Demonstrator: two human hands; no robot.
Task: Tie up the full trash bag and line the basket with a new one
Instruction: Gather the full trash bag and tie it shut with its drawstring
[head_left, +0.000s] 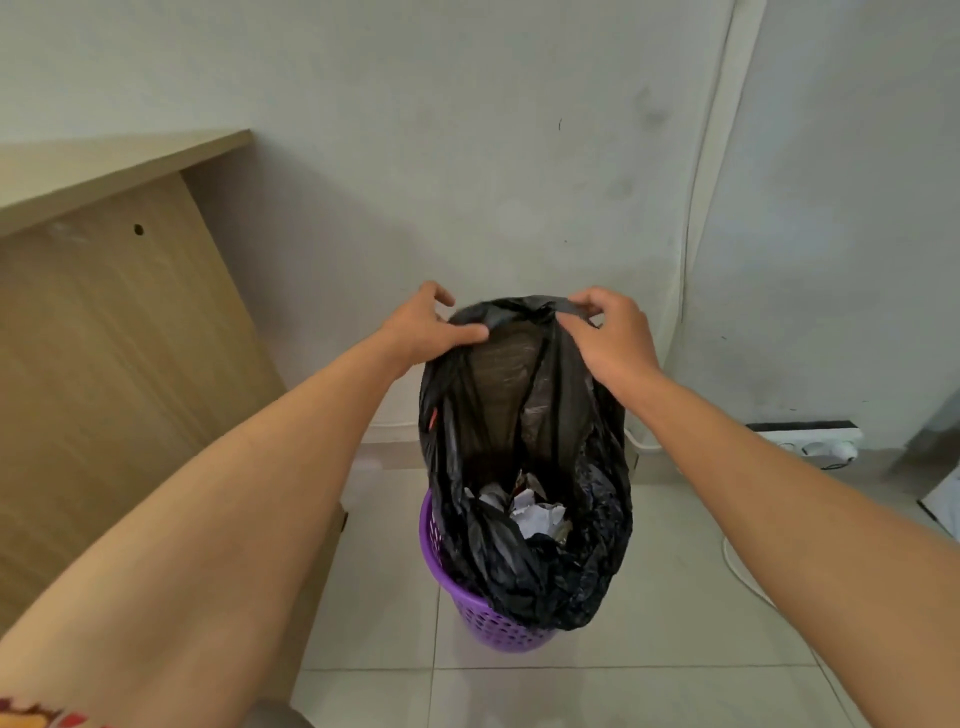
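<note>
A black trash bag (582, 525) stands in a purple perforated basket (488, 626) on the tiled floor. Its mouth is stretched upward and gapes toward me, showing crumpled white paper (535, 517) inside. My left hand (423, 325) pinches the bag's upper rim on the left side. My right hand (608, 335) grips the rim on the right, with the plastic bunched under its fingers. The two hands are level, close to the wall.
A wooden desk side panel (114, 364) stands close on the left. A grey wall (467, 156) is right behind the basket. A white power strip (810, 441) and a white cable (743, 571) lie on the floor at the right.
</note>
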